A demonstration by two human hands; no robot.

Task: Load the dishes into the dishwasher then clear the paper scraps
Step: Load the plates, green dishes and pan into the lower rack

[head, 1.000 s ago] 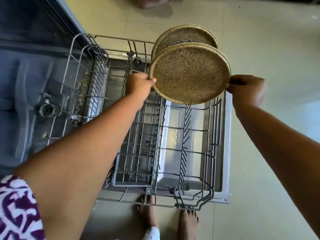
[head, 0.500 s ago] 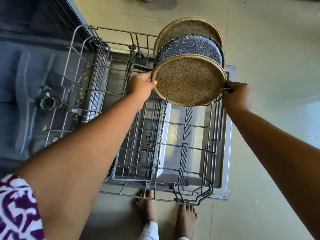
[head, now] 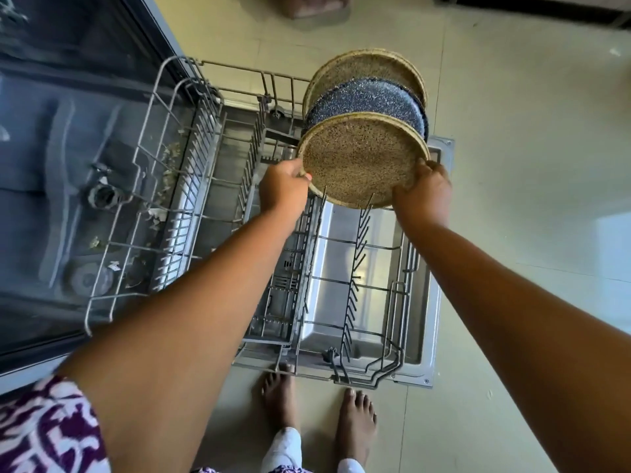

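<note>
Tan speckled plate [head: 362,163], sunk lower into the dishwasher rack [head: 355,264], is gripped at 9 o'clock by the left hand [head: 283,186], 4 o'clock by the right hand [head: 423,194].

The front plate [head: 362,162] looks matt, speckled tan, rough like stoneware; the blue plate [head: 368,100] behind it is speckled and slightly glossy. The dishwasher rack [head: 355,268] is coated grey wire. The door liner [head: 341,233] is shiny steel, and the floor [head: 512,131] is smooth tile.

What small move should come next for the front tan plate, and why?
Probably lower the front tan plate slightly so it seats between the rack tines: the left hand and right hand grip its rim, and its lower edge just meets those tines.
</note>
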